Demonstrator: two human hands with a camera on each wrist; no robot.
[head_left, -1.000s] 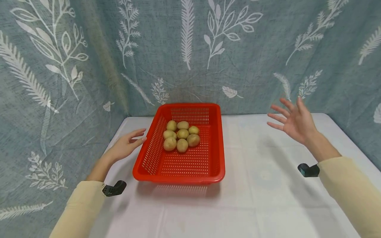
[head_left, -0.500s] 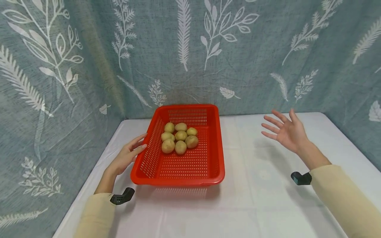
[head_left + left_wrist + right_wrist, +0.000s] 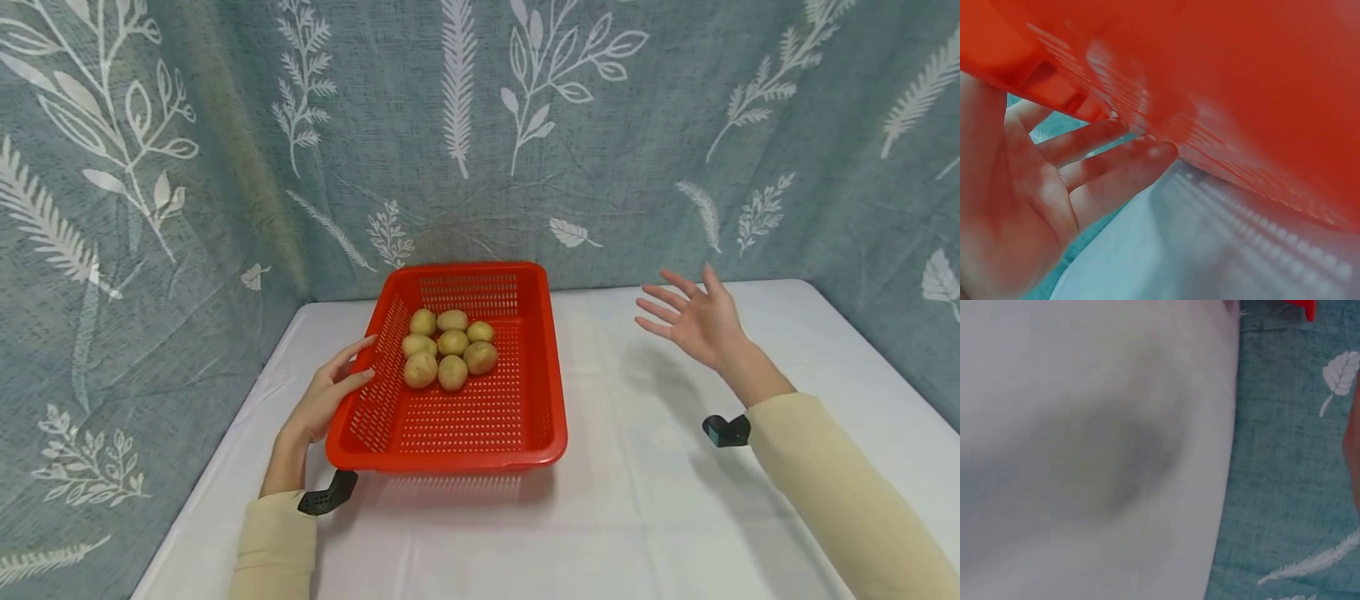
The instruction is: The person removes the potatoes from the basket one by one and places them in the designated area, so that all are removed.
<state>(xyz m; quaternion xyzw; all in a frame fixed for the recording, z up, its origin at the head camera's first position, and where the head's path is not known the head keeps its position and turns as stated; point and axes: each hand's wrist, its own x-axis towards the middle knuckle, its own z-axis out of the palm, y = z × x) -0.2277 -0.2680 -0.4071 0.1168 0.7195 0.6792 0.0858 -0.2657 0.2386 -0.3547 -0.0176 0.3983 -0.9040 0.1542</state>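
The left hand (image 3: 324,400) lies with straight fingers against the left wall of the red basket (image 3: 457,433), likely to steady it; seven potatoes (image 3: 450,350) cluster in its far half. The right hand (image 3: 693,321) hovers spread and empty, well right of the basket (touching nothing). A white cloth covers the table (image 3: 660,500), with a leaf-printed grey-blue curtain (image 3: 600,150) behind

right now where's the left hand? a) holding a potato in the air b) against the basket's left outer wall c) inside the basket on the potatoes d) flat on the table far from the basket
b: the left hand has straight fingers laid against the left outer wall of the red basket, while the potatoes lie untouched inside.
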